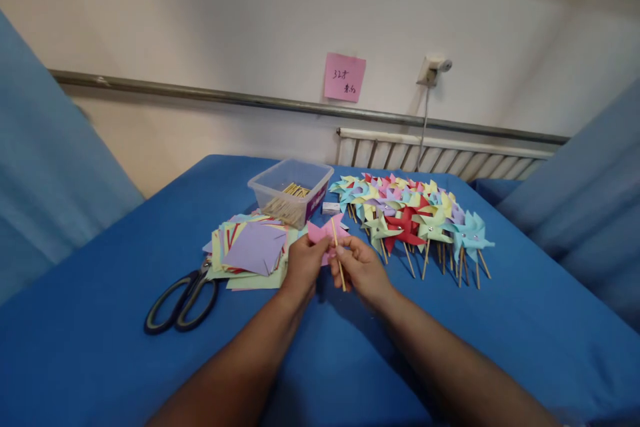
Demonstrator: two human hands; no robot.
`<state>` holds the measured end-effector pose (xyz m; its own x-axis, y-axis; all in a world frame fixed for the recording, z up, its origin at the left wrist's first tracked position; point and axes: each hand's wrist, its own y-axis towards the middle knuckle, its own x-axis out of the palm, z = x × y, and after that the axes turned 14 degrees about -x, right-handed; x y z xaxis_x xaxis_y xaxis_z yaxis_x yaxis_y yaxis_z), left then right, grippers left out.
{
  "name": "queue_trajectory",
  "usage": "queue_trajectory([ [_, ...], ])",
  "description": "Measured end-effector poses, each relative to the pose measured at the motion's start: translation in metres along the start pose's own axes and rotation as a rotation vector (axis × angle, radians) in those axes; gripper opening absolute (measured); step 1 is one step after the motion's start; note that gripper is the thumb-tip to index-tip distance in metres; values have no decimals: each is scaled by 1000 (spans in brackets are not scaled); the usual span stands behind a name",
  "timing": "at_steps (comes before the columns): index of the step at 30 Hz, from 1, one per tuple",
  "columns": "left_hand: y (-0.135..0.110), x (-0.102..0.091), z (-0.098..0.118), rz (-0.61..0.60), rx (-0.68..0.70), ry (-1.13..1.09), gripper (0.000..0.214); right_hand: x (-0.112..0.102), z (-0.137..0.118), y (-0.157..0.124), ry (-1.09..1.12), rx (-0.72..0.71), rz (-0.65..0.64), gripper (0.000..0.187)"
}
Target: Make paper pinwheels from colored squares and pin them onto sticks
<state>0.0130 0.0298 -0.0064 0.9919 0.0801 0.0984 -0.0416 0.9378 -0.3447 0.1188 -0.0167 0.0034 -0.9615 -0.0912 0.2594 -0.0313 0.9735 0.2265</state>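
My left hand (304, 260) pinched the pink pinwheel (325, 232); my right hand (361, 267) gripped its wooden stick (338, 255). Both were held above the blue table (100, 320), finished pinwheels (415, 220) right, scissors (183, 300) left.

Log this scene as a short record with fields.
left hand: pinches the pink pinwheel
right hand: holds the wooden stick, which crosses the pinwheel
left of hands: scissors, stack of coloured paper squares
behind hands: clear box with sticks inside
right of hands: finished pinwheels in rows
surface: blue table
wall: pink note
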Motion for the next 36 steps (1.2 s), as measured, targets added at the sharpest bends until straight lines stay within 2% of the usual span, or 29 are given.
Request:
queue_trajectory([
  [2,2,-1,1,42,21,-4,27,-9,8,1,-1,44,47,39],
  [7,7,-3,0,58,26,-5,35,-21,14,6,17,100,34,44],
  [17,12,-5,3,65,34,-72,39,-22,17,3,-51,173,-48,34],
  [29,3,-1,-1,-8,27,8,33,-21,22,1,9,153,-28,39],
  [33,5,-2,-1,35,51,-34,33,-20,14,-1,-88,43,-20,35],
  [36,7,-2,0,53,49,-92,36,-19,5,-3,-165,-77,69,30],
])
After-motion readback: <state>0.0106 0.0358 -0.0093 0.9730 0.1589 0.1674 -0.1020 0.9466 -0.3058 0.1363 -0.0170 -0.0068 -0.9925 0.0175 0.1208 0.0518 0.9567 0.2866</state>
